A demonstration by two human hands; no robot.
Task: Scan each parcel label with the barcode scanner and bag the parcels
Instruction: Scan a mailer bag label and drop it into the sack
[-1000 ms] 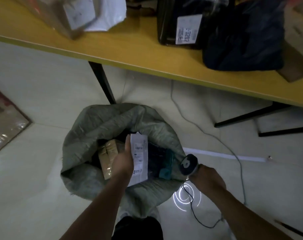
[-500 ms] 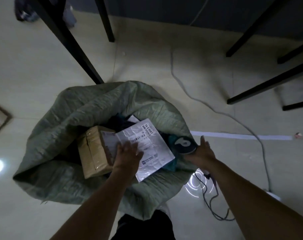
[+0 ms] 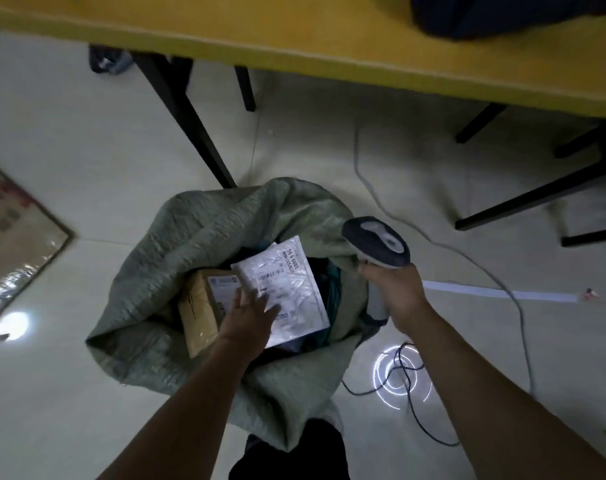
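A grey-green woven sack (image 3: 163, 268) stands open on the floor. Inside it lies a white labelled parcel (image 3: 294, 282), label up, next to a brown cardboard box (image 3: 199, 317) that also bears a label. My left hand (image 3: 249, 317) rests flat on the white parcel's near edge with fingers spread. My right hand (image 3: 395, 292) grips the handle of the grey barcode scanner (image 3: 377, 244), held upright just right of the sack's mouth. Dark parcels show under the white one.
A yellow table (image 3: 329, 50) spans the top, black legs (image 3: 190, 123) reaching the floor behind the sack. A dark bag (image 3: 485, 12) lies on the table. The scanner's cable (image 3: 412, 382) coils on the floor at right. Flat cardboard (image 3: 14, 244) lies at left.
The white parcel went from held upright over the sack to lying flat inside it. My right hand lifted the scanner from the sack's rim. The head view tilted back up.
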